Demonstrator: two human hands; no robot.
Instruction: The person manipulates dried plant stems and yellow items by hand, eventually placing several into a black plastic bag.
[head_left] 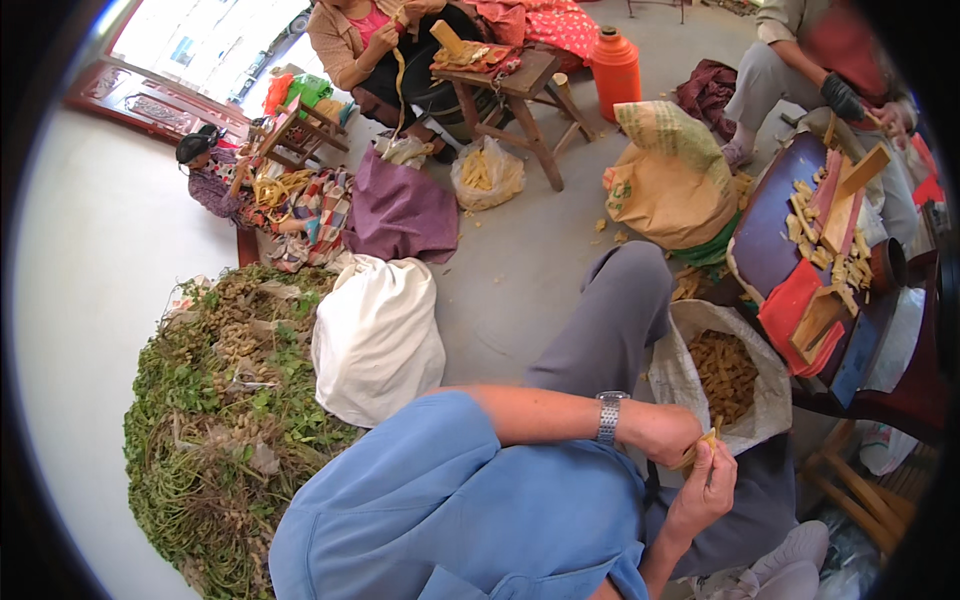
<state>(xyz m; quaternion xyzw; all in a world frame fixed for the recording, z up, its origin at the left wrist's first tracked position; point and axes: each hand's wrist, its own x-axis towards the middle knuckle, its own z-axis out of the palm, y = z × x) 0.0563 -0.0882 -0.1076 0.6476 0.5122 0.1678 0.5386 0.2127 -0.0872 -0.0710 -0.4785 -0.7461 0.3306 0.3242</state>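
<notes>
My left hand (668, 432), with a metal watch (608, 418) on its wrist, is closed, its fingers curled inward. Close against it, my right hand (704, 490) pinches a small yellow strip (711, 438) that looks like peeled bark or root. Both hands meet on this strip. A thin dark sliver shows by the right fingers, too small to name. Just beyond the hands, an open white woven sack (770, 408) holds many yellow-brown pieces (725, 375).
At right stands a low table (770, 215) with cut yellow pieces, a wooden block (840, 210) and a red cloth (790, 310). Left are a white sack (380, 340) and a plant heap (230, 430). Several people work around, near a red flask (615, 75) and a wooden stool (515, 85).
</notes>
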